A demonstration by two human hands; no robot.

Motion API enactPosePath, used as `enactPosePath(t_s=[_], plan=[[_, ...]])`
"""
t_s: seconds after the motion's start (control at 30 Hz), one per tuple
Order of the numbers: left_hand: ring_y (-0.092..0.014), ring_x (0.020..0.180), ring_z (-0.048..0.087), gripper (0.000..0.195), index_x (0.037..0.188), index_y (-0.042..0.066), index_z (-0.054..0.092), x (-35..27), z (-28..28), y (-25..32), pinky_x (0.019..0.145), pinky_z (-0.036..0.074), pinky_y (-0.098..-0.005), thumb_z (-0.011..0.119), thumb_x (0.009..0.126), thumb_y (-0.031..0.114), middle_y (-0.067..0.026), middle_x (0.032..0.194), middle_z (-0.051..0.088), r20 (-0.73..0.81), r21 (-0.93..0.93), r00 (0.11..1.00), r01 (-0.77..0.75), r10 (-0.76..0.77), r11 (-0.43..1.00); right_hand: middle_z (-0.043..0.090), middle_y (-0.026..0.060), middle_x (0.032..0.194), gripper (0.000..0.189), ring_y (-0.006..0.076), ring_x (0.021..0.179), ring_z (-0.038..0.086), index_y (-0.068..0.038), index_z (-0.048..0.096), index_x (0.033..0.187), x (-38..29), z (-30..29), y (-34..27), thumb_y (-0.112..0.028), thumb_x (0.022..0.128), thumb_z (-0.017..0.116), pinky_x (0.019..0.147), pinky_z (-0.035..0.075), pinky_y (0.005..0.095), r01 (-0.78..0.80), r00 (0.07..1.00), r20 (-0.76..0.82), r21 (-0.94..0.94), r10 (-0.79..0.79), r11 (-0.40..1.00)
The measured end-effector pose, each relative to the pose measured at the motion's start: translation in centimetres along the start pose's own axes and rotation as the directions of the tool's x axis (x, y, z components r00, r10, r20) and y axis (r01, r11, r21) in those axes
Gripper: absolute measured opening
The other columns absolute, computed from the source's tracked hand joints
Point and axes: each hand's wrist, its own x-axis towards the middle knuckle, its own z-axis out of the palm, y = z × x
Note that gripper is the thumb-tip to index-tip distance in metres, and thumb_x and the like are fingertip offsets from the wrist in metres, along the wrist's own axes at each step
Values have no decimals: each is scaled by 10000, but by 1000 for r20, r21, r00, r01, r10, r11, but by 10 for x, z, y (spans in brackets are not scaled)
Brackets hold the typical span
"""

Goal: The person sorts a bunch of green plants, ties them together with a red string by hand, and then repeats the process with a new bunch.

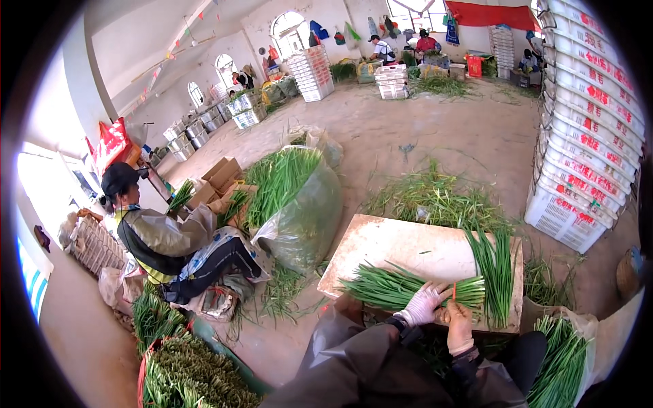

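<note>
A bundle of long green leafy stalks, like garlic chives, (387, 285) lies across a pale board (408, 245) in front of me, its cut ends to the right. My left hand (424, 303), in a whitish glove, rests on the bundle and presses it. An orange-red band (454, 291) stands around the stalks near their cut ends. My right hand (457, 321), in a tan glove, has its fingers pinched together at the bundle's near side, by the band; whether it holds the band's end is hidden. Loose stalks (497, 275) lie crosswise at the board's right end.
Another person (163, 224) sits at the left holding stalks. Near them stands a large plastic bag of greens (301, 214). Tall stacked white crates (586, 153) rise at the right. Trimmings (433, 199) lie beyond the board. Bundled stalks (199, 372) fill the lower left; more (556, 357) stand lower right.
</note>
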Motion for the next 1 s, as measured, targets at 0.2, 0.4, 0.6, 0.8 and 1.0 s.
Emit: enactPosePath(t_s=[0.2,0.4,0.6,0.8,1.0], plan=[[-352,1356,470,805,1486,107,462,-1,8,-8,1164,318,-493,702,765,373,-200,1500,455,-2,95,997,-74,75,993,529,17,619,374,104,570,469,-20,563,709,-11,9,1,-195,1039,567,553,354,274,90,991,118,-285,-58,954],[-352,1259,536,589,1405,128,542,3,10,-11,1077,414,-497,614,840,281,-178,1406,529,-66,117,988,-131,139,984,495,-10,631,263,86,559,451,1,595,766,-16,17,-3,-116,1000,577,519,344,270,91,993,107,-386,-53,918],[-350,1203,562,558,1370,163,579,0,22,-22,1035,439,-487,645,835,306,-154,1379,546,-137,137,977,-147,166,980,469,-48,647,156,63,563,412,-20,642,872,-20,28,2,-107,990,590,514,313,250,169,983,148,-460,-112,871],[-403,1165,559,718,1361,125,596,4,11,-10,1016,429,-508,757,694,336,-194,1383,543,-137,-196,986,-120,94,973,440,-43,628,377,73,594,397,-83,509,694,-3,8,-24,-228,1040,548,542,304,284,31,996,87,-438,8,898],[-388,1138,549,694,1252,-4,584,5,5,-7,1023,421,-480,787,643,258,-180,1225,582,-170,-222,984,-82,45,972,396,-26,616,421,73,582,352,-87,429,672,16,-11,-25,-213,1064,516,577,288,261,50,997,67,-305,-30,951]])
